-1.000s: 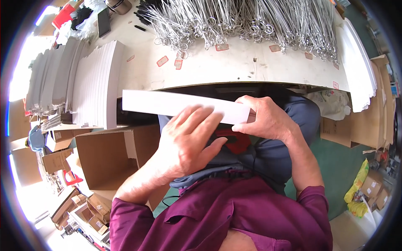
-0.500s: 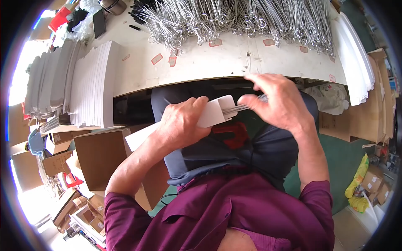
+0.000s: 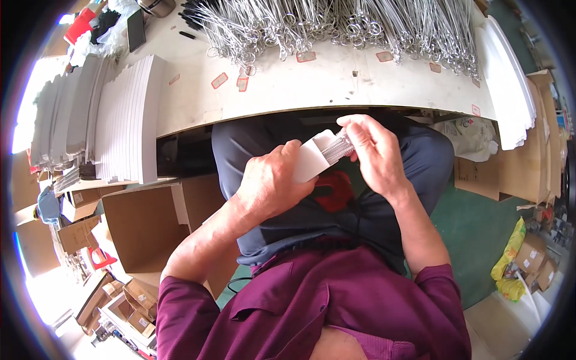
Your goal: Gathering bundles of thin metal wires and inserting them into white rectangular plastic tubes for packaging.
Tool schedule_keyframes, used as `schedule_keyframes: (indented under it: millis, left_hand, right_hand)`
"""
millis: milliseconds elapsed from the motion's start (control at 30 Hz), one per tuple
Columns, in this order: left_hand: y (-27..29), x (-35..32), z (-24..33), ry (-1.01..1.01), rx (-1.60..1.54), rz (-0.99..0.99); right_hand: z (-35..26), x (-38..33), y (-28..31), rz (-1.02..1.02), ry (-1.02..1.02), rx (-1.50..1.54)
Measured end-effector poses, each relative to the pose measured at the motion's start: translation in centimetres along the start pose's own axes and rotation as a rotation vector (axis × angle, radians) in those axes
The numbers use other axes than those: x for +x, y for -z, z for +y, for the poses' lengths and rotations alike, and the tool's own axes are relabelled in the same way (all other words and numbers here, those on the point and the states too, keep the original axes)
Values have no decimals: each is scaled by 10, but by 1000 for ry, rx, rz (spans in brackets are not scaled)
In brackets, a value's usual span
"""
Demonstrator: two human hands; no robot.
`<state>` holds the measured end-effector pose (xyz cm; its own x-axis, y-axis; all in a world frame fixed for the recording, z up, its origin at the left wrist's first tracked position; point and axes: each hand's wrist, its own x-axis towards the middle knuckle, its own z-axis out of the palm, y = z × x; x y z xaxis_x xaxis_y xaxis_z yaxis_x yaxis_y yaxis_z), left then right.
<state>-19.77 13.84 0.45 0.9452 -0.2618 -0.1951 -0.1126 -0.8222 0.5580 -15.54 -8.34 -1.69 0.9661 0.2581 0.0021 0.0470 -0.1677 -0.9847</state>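
The hands work in the gap below the near edge of the surface (image 3: 336,90), over the person's lap, with the dark trousers (image 3: 408,174) behind them. That edge curves across from nine to three o'clock just above the knuckles, so there is little room upward; open room lies toward five o'clock, over the green floor (image 3: 474,240). At eight o'clock an open cardboard box (image 3: 150,222) stands close beside the left forearm.

The left hand (image 3: 273,180) is closed around a white paper sleeve (image 3: 312,159), its grip wrapped about the lower end, fingers curled over the front. The sleeve is flat and narrow, tilted up toward one o'clock, its open mouth at the top. The right hand (image 3: 375,156) pinches a bundle of metal pins (image 3: 339,146) between thumb and fingers, the grip tight on their outer end; the other end sits in the mouth of the sleeve. The bundle looks silvery and finely ribbed.

On the surface at twelve o'clock lies a heap of metal wire pieces (image 3: 336,21). At ten o'clock stand stacks of white sleeves (image 3: 129,120), on edge.
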Motion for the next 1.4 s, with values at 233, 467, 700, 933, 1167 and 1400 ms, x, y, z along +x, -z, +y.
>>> schedule_keyframes:
  millis: [233,467,700,933,1167,1400]
  left_hand:
    - [-5,-1,-6,19,26,0]
    - [-11,0,-8,31,85,16]
    - [-20,-2,-13,-36,126,82]
    - [-19,-2,-12,-52,129,93]
    - [-20,-2,-9,12,147,62]
    - [-20,-4,-9,-14,155,51]
  right_hand:
    - [15,-8,7,45,23,-23]
    - [25,-13,2,60,-2,102]
    - [11,-12,2,64,218,-270]
    - [4,-11,6,126,245,-391]
    - [4,-12,1,105,-126,-12]
    - [11,-3,8,210,212,-280]
